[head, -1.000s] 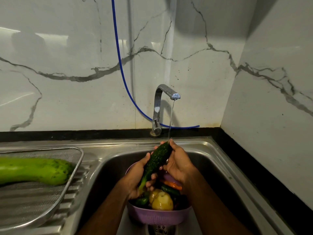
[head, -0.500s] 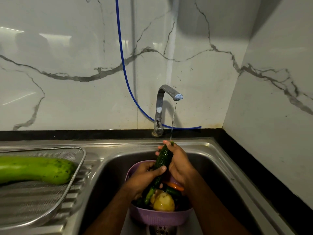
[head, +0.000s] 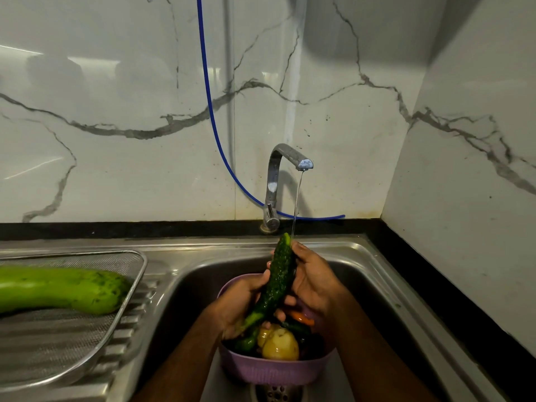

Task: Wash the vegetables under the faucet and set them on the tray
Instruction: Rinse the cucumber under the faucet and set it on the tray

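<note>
- Water runs in a thin stream from the faucet point(head: 285, 166) onto the tip of a bumpy dark green cucumber point(head: 277, 281).
- Both hands hold the cucumber upright below the faucet: left hand point(head: 240, 303) curled round its lower part, right hand point(head: 311, 281) wrapped round its upper part.
- Below the faucet, a purple basket point(head: 272, 371) of vegetables sits in the sink point(head: 362, 265).
- Left of the faucet, a pale green gourd point(head: 58, 288) lies on the mesh tray point(head: 58, 349).

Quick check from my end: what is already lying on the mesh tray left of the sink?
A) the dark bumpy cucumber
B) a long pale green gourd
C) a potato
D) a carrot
B: the long pale green gourd lies on the mesh tray, while both hands hold the dark cucumber under the faucet stream.
</note>
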